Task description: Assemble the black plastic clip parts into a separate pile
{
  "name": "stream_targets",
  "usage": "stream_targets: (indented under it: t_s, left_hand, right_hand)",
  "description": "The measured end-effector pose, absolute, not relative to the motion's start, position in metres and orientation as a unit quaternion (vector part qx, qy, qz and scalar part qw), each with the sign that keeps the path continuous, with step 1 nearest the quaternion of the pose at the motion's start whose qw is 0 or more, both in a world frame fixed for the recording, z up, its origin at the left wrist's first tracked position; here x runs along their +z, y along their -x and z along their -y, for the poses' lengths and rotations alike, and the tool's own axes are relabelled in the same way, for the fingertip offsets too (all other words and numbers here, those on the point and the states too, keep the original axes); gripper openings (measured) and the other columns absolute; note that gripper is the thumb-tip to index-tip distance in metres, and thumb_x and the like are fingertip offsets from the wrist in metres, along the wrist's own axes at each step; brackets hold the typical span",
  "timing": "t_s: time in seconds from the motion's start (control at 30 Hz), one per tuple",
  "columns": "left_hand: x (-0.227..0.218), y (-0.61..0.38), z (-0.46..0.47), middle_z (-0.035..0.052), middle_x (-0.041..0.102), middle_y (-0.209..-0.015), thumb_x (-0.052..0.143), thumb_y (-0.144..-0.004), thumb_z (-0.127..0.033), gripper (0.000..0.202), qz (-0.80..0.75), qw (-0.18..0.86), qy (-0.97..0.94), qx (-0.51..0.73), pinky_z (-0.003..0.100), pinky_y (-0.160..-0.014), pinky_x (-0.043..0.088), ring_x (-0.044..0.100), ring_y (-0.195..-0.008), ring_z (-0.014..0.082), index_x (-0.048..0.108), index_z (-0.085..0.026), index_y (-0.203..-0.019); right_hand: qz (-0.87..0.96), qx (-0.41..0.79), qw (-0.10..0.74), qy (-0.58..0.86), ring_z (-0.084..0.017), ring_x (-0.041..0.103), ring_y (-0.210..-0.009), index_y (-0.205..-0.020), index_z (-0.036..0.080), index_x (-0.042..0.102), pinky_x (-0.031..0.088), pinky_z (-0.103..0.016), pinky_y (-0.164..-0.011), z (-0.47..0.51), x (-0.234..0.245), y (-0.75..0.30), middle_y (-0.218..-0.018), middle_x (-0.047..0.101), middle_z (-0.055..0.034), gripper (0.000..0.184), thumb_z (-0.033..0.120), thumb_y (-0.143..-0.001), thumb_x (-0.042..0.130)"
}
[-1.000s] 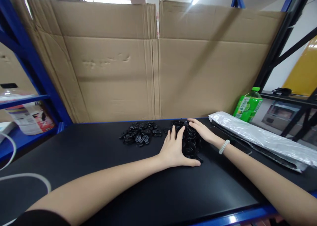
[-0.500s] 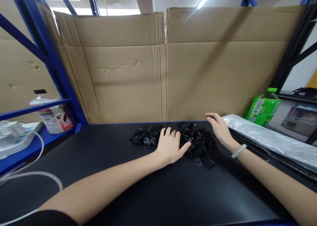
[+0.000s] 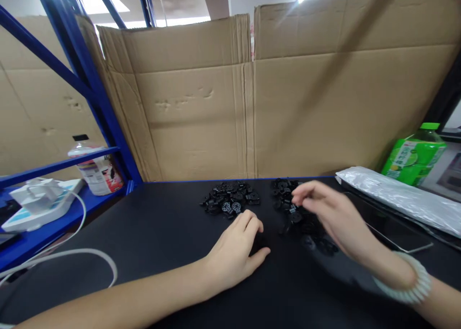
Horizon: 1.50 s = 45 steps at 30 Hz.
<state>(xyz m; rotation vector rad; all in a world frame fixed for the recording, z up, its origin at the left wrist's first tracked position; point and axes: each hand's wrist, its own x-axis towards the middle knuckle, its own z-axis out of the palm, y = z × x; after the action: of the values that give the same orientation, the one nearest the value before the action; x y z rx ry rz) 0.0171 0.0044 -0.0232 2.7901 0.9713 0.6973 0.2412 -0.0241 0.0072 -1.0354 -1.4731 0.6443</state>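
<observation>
Two piles of small black plastic parts lie on the black table (image 3: 151, 233): a left pile (image 3: 230, 200) and a looser right pile (image 3: 300, 218). My left hand (image 3: 236, 252) rests on the table just in front of the left pile. Its fingers are curled down and its thumb sticks out, and anything under the fingers is hidden. My right hand (image 3: 331, 213), with a pale bead bracelet (image 3: 405, 283) on the wrist, hovers over the right pile. Its fingers are drawn together towards the parts, but motion blurs them.
Cardboard sheets (image 3: 252, 103) stand upright along the table's back edge. A silver plastic bag (image 3: 396, 197) and a green bottle (image 3: 414, 158) are at the right. At the left, a blue rack (image 3: 82, 79) holds a clear bottle (image 3: 95, 168) and a white box (image 3: 39, 201). A white cable (image 3: 72, 257) lies on the table.
My left hand has pulled back off the right pile towards me and curled up. My right hand has come off the pile's far right side and now hovers above it. The view has shifted left.
</observation>
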Motion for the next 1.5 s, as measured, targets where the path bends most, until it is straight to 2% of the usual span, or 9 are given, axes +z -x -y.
stream_targets:
  t_s: [0.1,0.2,0.3,0.53,0.73,0.97,1.13,1.37,1.5]
  left_hand:
    - [-0.027,-0.013,-0.011,0.0064,0.063,-0.102,0.069,-0.079,-0.018,0.026,-0.297,0.108,-0.917,0.243,0.036,-0.084,0.05,0.058,-0.094,0.0234,0.058,-0.019,-0.102]
    - [-0.031,-0.012,-0.016,0.005,0.065,-0.097,0.064,-0.083,-0.012,0.024,-0.273,0.148,-0.912,0.269,0.032,-0.083,0.05,0.06,-0.091,0.0203,0.064,-0.02,-0.105]
    - [-0.031,-0.012,-0.016,0.0062,0.062,-0.098,0.064,-0.083,-0.011,0.028,-0.268,0.174,-0.894,0.312,0.028,-0.08,0.05,0.061,-0.089,0.018,0.066,-0.019,-0.109]
    - [-0.019,-0.014,-0.003,0.0054,0.064,-0.086,0.075,-0.077,-0.02,0.017,-0.215,0.237,-0.851,0.416,0.025,-0.073,0.049,0.06,-0.079,0.0161,0.067,-0.013,-0.091]
    - [-0.019,-0.017,0.003,0.003,0.059,-0.081,0.07,-0.081,-0.016,0.021,-0.226,0.283,-0.825,0.433,0.027,-0.071,0.049,0.058,-0.076,0.0157,0.069,-0.017,-0.102]
    - [-0.022,-0.016,0.002,0.0011,0.058,-0.078,0.076,-0.076,-0.019,0.024,-0.237,0.27,-0.831,0.424,0.026,-0.068,0.049,0.057,-0.073,0.0151,0.071,-0.019,-0.099]
    - [-0.02,-0.017,0.005,0.0049,0.064,-0.09,0.075,-0.076,-0.018,0.025,-0.202,0.241,-0.841,0.44,0.026,-0.072,0.051,0.06,-0.079,0.0155,0.069,-0.018,-0.101]
    - [-0.022,-0.019,0.008,0.0073,0.066,-0.087,0.069,-0.081,-0.012,0.019,-0.153,0.236,-0.853,0.439,0.026,-0.069,0.052,0.062,-0.075,0.0154,0.069,-0.014,-0.099]
    - [-0.023,-0.021,0.008,0.0052,0.067,-0.079,0.064,-0.084,-0.012,0.01,-0.171,0.241,-0.856,0.424,0.026,-0.067,0.051,0.062,-0.072,0.0151,0.07,-0.016,-0.091]
  right_hand:
    - [0.679,0.43,0.429,0.412,-0.022,0.058,-0.094,-0.09,0.025,0.063,0.044,-0.036,-0.086,0.051,-0.001,-0.211,-0.093,0.064,-0.0033,0.012,0.025,-0.083,0.053]
    - [0.681,0.459,0.38,0.425,-0.025,0.054,-0.108,-0.093,0.026,0.063,0.036,-0.042,-0.099,0.055,-0.015,-0.201,-0.104,0.063,-0.0032,0.017,0.02,-0.079,0.055]
    - [0.663,0.449,0.405,0.441,-0.026,0.053,-0.108,-0.09,0.025,0.063,0.034,-0.044,-0.101,0.047,-0.024,-0.204,-0.101,0.063,-0.0034,0.015,0.02,-0.078,0.054]
    - [0.49,0.571,0.508,0.419,-0.02,0.052,-0.111,-0.104,0.029,0.054,0.039,-0.039,-0.1,0.048,-0.022,-0.203,-0.106,0.058,-0.0006,0.025,0.023,-0.081,0.061]
    - [0.392,0.734,0.472,0.29,-0.017,0.06,-0.099,-0.108,0.023,0.056,0.043,-0.043,-0.1,0.05,-0.017,-0.199,-0.107,0.063,-0.0042,0.022,0.021,-0.087,0.06]
    - [0.421,0.711,0.479,0.297,-0.018,0.059,-0.104,-0.112,0.023,0.057,0.043,-0.043,-0.102,0.047,-0.02,-0.2,-0.109,0.062,-0.0045,0.028,0.023,-0.085,0.066]
    - [0.433,0.694,0.474,0.326,-0.017,0.056,-0.108,-0.11,0.024,0.058,0.046,-0.037,-0.1,0.047,-0.019,-0.202,-0.106,0.058,-0.0029,0.032,0.023,-0.081,0.07]
    - [0.439,0.722,0.434,0.314,-0.017,0.061,-0.098,-0.108,0.021,0.055,0.046,-0.039,-0.097,0.047,-0.02,-0.201,-0.093,0.062,-0.0019,0.032,0.017,-0.08,0.07]
    - [0.417,0.739,0.436,0.3,-0.014,0.062,-0.085,-0.105,0.021,0.056,0.05,-0.035,-0.084,0.047,-0.024,-0.197,-0.089,0.062,-0.0016,0.026,0.018,-0.081,0.067]
